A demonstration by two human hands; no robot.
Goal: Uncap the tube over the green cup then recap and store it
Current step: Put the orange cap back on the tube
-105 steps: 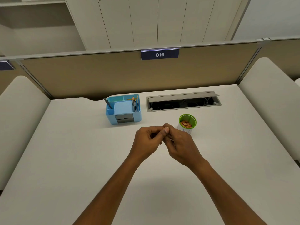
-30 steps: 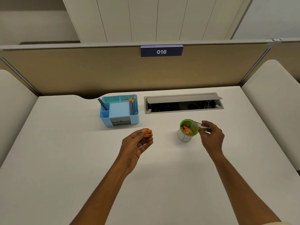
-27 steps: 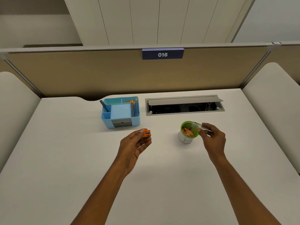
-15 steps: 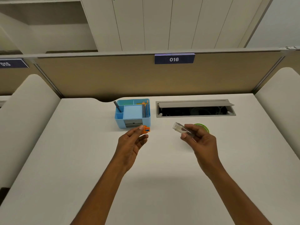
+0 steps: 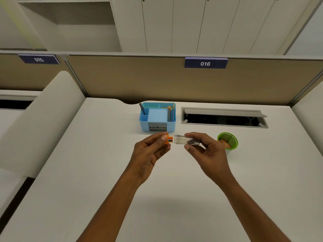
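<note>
My right hand (image 5: 204, 151) pinches a clear plastic tube (image 5: 182, 140) held level above the white desk, its open end pointing left. My left hand (image 5: 150, 152) grips a small orange cap (image 5: 169, 140) between thumb and fingers, a narrow gap from the tube's mouth. The green cup (image 5: 229, 141) stands on the desk to the right of my right hand, with orange shavings inside; its lower part is hidden behind my fingers.
A blue desk organiser (image 5: 157, 117) with pencils and a pen stands just behind my hands. Right of it is an open grey cable hatch (image 5: 223, 117) set in the white desk (image 5: 104, 172). A beige partition (image 5: 139, 79) closes the back edge.
My right hand carried the tube left, away from above the green cup, and turned its open end toward the cap. The two hands have come close together in front of the organiser.
</note>
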